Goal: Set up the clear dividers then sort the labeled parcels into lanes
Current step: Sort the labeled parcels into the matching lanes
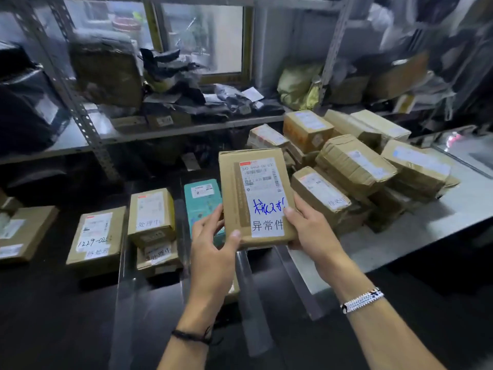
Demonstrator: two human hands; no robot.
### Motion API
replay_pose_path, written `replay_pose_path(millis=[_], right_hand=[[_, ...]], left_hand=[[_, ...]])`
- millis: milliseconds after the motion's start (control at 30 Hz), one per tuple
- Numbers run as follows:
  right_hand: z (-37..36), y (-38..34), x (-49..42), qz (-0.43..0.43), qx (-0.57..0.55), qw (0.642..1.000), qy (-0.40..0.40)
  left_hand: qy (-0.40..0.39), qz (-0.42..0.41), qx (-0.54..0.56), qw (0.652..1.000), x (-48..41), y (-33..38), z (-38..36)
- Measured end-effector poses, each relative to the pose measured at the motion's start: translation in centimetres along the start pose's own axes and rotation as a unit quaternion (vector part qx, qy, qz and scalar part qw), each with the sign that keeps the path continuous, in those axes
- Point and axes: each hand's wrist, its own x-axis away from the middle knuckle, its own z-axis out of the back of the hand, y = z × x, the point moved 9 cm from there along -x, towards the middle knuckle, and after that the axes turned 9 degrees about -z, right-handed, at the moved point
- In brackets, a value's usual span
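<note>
Both hands hold up a flat brown cardboard parcel (pixel 234 198) with a shipping label and a white sticker bearing blue handwriting and printed characters. My left hand (pixel 213 249) grips its lower left corner; my right hand (pixel 309 231) grips its lower right edge. Clear upright dividers (pixel 250 289) stand on the dark table below, forming lanes. Left lanes hold a labeled brown parcel (pixel 97 236), two stacked small brown parcels (pixel 153 217), and a teal parcel (pixel 201 201) partly hidden behind my left hand.
A pile of several brown labeled parcels (pixel 354 166) lies on the grey table (pixel 400 244) to the right. Another brown parcel (pixel 24 233) sits at far left. Metal shelving (pixel 88 124) behind holds bags and boxes.
</note>
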Motion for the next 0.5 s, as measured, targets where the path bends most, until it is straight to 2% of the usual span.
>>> replay_pose_path(millis=[200, 367, 500], right_hand=[[5.0, 6.8, 0.9, -0.060, 0.002, 0.998, -0.011], [5.7, 10.7, -0.2, -0.091, 0.000, 0.993, -0.074], [6.1, 12.6, -0.6, -0.106, -0.004, 0.991, -0.085]], left_hand=[[-0.007, 0.037, -0.052, 0.998, 4.8, -3.2, -5.2], [0.023, 0.075, -0.122, 0.989, 6.8, -6.3, -6.7], [0.020, 0.101, -0.156, 0.982, 8.0, -7.5, -7.6]])
